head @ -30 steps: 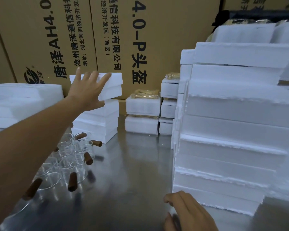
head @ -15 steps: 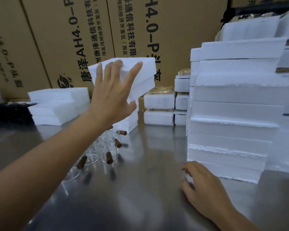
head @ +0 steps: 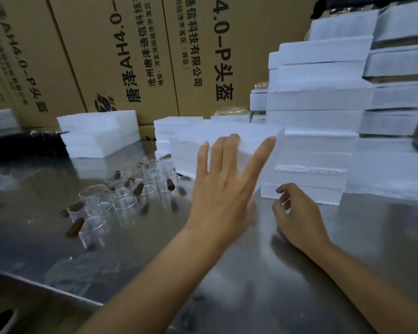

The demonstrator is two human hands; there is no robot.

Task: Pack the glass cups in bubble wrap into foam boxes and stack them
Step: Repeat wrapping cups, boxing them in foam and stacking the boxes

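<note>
Left hand (head: 225, 191) is gripping a foam box (head: 241, 130) in a wide span: fingers (head: 232, 153) are spreading up the near face to the top edge, thumb reaching for the right corner. Box is hanging above the steel table (head: 348, 237), at 12 o'clock from the wrist, not set down yet. Right hand (head: 297, 213) is sitting at 4 o'clock from the left one, fingers loosely curled, grasping nothing, just beside the base of the tall foam stack (head: 316, 131).

Glass cups (head: 121, 196) with brown handles are standing unwrapped in a cluster on the table, at 9 o'clock from the left hand. Low foam stack (head: 99, 133) is sitting at 10 o'clock, cartons (head: 130, 56) behind everything. Clear patch at 7 o'clock near the table edge might be bubble wrap, too blurred to call.

My read: step in hand is staging a box for loading, so packing is barely starting. Doing it well:
- Land it flat on bare steel toward 6 o'clock, well apart from the cups; a swinging corner is going to catch those handles.
- Go light on the squeeze; foam edges are likely crumbling under fingertip load.
- Right hand is idling: use it to steady the box and open it.
- Avoid clipping the tall stack at 2 o'clock; it's looking ragged and uneven.
</note>
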